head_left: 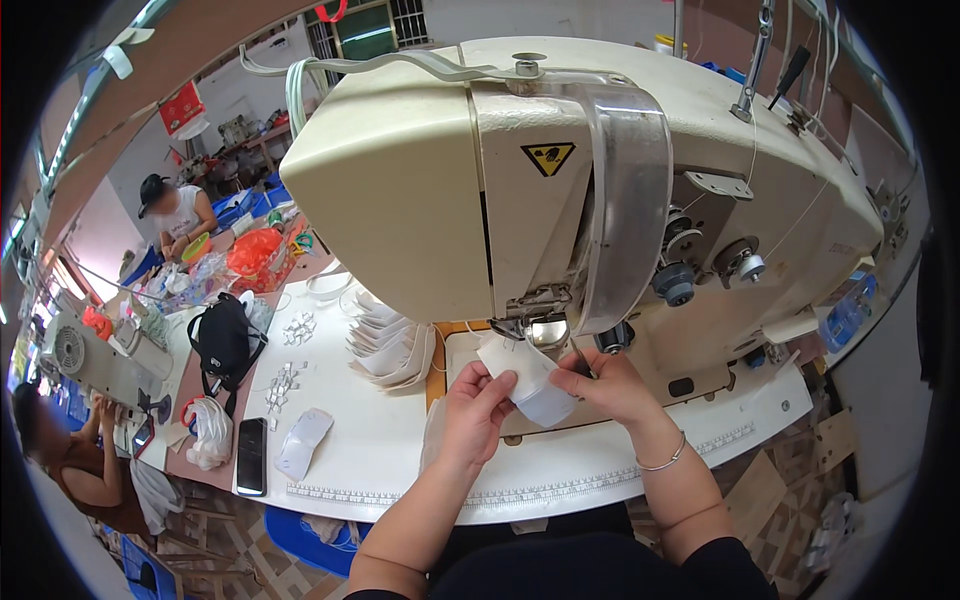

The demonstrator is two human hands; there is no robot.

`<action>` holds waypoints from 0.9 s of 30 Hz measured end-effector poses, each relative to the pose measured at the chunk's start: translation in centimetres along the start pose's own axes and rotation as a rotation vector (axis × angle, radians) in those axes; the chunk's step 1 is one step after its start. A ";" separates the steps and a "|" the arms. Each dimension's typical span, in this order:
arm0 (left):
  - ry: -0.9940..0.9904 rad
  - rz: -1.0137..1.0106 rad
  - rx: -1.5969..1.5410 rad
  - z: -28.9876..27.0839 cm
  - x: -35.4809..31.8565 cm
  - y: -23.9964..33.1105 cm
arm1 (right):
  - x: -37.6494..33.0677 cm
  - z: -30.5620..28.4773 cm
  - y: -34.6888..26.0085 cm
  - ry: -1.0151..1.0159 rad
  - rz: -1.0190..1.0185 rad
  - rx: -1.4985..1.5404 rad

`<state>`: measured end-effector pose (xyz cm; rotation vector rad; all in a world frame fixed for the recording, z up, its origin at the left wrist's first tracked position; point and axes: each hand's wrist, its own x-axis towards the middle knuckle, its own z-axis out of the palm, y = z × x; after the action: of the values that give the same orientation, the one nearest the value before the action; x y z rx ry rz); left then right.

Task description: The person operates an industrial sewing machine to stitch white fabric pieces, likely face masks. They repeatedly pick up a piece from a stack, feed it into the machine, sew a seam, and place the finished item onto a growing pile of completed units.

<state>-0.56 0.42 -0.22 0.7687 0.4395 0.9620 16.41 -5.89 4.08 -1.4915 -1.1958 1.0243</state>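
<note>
A large cream sewing machine [390,190] stands before me, with its presser foot area [548,332] just beyond my hands. Between them is a white curved fabric piece [535,385], one end close under the needle area. My left hand [480,405] pinches its left edge between thumb and fingers. My right hand [608,388] is closed at the right edge of the piece, and a slim dark tool [580,360] sticks up from its fingers. The tool's kind is too small to make out. A bracelet [662,455] circles my right wrist.
Left of the machine lies a stack of white pieces [385,345], with small white bits [285,385], a loose white piece [304,443] and a phone [252,456]. A ruler strip [620,462] follows the near edge. Farther left are a black bag [226,345] and two people working.
</note>
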 end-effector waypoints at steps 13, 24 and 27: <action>-0.048 0.156 0.219 1.3 0.2 0.7 | 0.6 0.4 1.2 0.043 -0.085 0.102; -0.088 -0.063 0.171 0.0 2.3 3.0 | 0.4 1.9 0.4 0.098 -0.125 0.042; -0.067 -0.068 0.173 -0.3 2.6 3.0 | 0.5 2.4 0.9 0.088 -0.166 0.073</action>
<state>-1.10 3.79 1.83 0.9346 0.4916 0.8395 14.39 -5.06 2.71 -1.3429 -1.1859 0.8728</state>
